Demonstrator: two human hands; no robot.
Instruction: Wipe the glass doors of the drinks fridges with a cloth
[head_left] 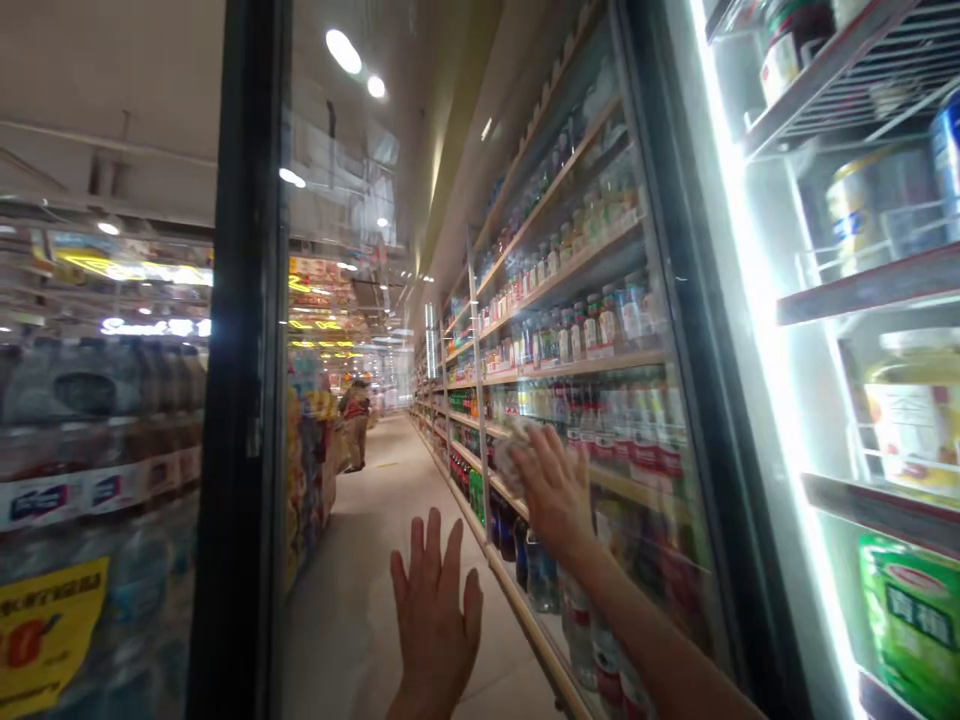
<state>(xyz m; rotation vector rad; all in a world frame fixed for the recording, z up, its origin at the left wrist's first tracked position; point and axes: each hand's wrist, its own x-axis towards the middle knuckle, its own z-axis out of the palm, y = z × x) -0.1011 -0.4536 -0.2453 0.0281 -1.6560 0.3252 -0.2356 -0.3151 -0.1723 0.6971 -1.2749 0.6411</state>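
My left hand (436, 625) is raised with its palm toward the glass door (360, 600) and its fingers spread, holding nothing. It appears to rest on the lower part of the pane. Higher and to the right, my right hand (553, 490) presses a crumpled whitish cloth (516, 460) against the same glass. The fingers lie over the cloth and hide part of it; they are slightly blurred. A black frame (244, 400) borders the pane, and shelves of bottles show in the glass.
At right, a lit refrigerator (787, 420) holds a juice bottle (911, 410) and a green package (911, 610) on its shelves. Stacked packs of bottled drinks (97, 440) with a yellow sign (49, 635) stand at left. A person (355, 425) appears in the distant aisle.
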